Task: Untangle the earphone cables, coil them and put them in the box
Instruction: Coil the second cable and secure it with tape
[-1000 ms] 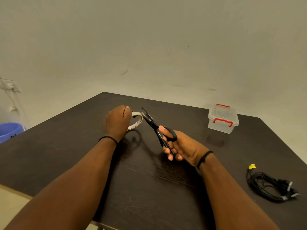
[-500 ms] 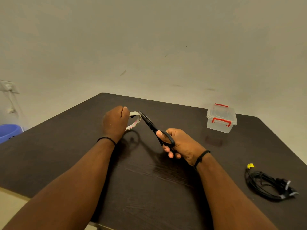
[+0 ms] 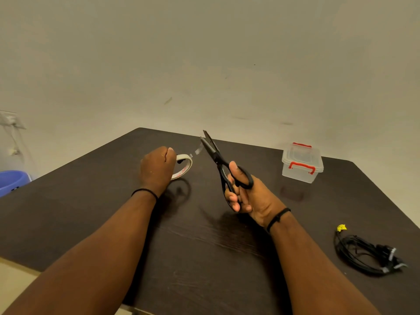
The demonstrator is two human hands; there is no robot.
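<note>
Curled round the black scissors (image 3: 223, 169), my right hand (image 3: 247, 196) holds them with the blades slightly parted and pointing up, away from me. My left hand (image 3: 158, 168) grips the roll of tape (image 3: 185, 165) on its edge left of the scissors, and a short clear strip (image 3: 198, 150) reaches toward the blades. On the table (image 3: 200, 246), the closed clear box (image 3: 302, 163) stands right of the scissors. Coiled black earphone cables (image 3: 366, 253) lie nearer me, well apart from the box.

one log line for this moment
left hand: holds tape | right hand: holds scissors, blades open | cables: coiled on table | box: lidded
</note>
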